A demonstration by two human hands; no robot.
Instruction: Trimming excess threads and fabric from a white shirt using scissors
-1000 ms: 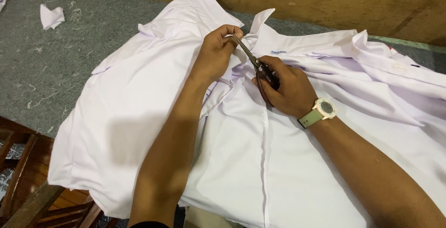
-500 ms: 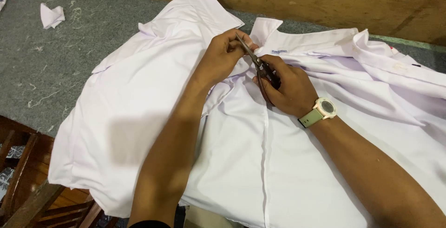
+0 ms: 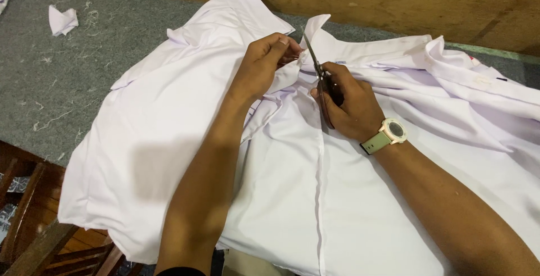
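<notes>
At collar, my left hand (image 3: 264, 65) pinches shirt (image 3: 315, 197) taut; right hand (image 3: 349, 104) grips scissors (image 3: 316, 65) to snip.

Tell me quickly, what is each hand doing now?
Left hand: closed, pinching the white shirt fabric near the collar.
Right hand: closed on the scissors, blades pointing up at the fabric.

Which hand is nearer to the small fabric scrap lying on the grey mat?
Left. The left hand pinches the shirt near its collar, on the side toward the scrap. The right hand, holding the scissors, sits farther away across the shirt.
</notes>
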